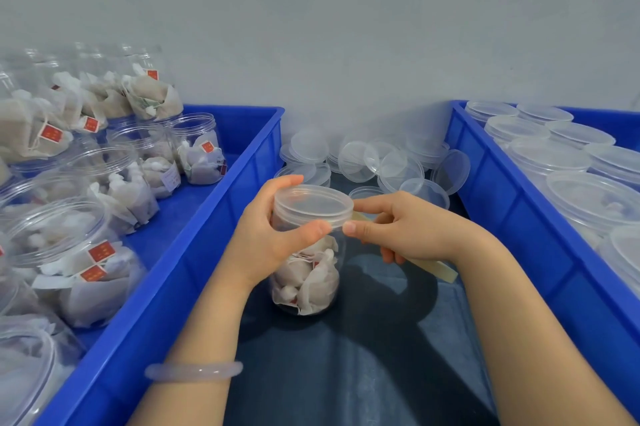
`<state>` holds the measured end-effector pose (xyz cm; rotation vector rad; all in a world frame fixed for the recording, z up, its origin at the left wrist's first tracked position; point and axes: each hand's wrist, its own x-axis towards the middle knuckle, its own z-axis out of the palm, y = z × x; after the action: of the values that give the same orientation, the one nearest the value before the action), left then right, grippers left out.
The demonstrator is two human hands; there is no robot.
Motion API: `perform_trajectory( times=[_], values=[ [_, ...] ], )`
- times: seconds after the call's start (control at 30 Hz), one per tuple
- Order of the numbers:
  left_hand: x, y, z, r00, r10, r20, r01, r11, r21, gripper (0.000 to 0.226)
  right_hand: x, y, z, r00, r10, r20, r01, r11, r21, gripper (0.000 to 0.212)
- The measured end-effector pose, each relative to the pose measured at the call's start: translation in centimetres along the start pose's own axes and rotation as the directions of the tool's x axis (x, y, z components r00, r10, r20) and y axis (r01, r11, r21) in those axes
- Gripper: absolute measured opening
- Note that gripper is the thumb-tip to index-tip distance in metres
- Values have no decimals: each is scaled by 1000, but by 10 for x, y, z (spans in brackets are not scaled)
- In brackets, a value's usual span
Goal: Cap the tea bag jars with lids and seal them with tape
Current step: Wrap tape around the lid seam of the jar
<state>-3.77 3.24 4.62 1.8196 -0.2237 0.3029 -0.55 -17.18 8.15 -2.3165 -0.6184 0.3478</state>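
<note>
A clear plastic jar with tea bags inside stands upright on the dark table in the middle. A clear lid sits on its mouth. My left hand grips the jar's top, with fingers behind the lid and the thumb across its front rim. My right hand is at the lid's right edge, thumb and forefinger pinching there; whether they hold clear tape cannot be told. A beige strip lies under my right hand.
A blue bin on the left holds several open jars of tea bags. A blue bin on the right holds several capped jars. Loose clear lids are piled by the wall behind the jar.
</note>
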Motion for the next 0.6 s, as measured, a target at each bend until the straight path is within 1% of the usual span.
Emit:
perform_trajectory(
  times=[0.03,0.07,0.1,0.13,0.2,0.23,0.3,0.33,0.37,0.4,0.43,0.53,0.6],
  values=[
    [1,6,-4,1000,-2,27,-1,992,127,71,0,-1,1,1000,5,-12,-5,1000,-8,40],
    [3,12,-8,998,5,61,-21,963,270,70,0,-1,2,1000,6,-27,-6,1000,-17,38],
    [5,21,-9,995,-1,102,-39,917,397,70,0,-2,4,999,3,-40,-5,1000,-28,34],
    [7,30,-9,990,-43,137,-31,867,497,73,1,-3,5,999,1,-43,-3,999,-34,28],
    [14,45,-3,978,-153,141,28,770,637,78,2,-6,7,1000,-1,-24,0,999,-42,17],
    [18,52,1,974,-185,132,45,726,686,78,2,-7,7,1000,-5,-17,4,999,-49,15],
    [23,59,8,969,-198,146,27,674,738,76,-1,-7,4,1000,-19,-22,18,999,-45,19],
    [26,62,10,961,-209,180,3,659,752,82,-2,-5,1,999,-28,-26,27,999,-36,18],
    [27,64,10,945,-243,220,-14,643,766,94,-3,-5,-1,999,-38,-22,37,999,-32,17],
    [28,66,9,923,-293,248,-15,619,785,101,-4,-4,-2,999,-48,-9,48,998,-28,19],
    [28,68,7,906,-334,261,-16,589,808,100,-5,-2,-3,999,-53,2,53,999,-9,24],
    [32,74,3,871,-418,256,8,535,845,81,-3,3,-1,998,-56,8,56,996,73,41],
    [33,74,7,868,-438,235,50,547,836,64,0,1,3,997,-72,-19,73,997,34,44]
  ],
)
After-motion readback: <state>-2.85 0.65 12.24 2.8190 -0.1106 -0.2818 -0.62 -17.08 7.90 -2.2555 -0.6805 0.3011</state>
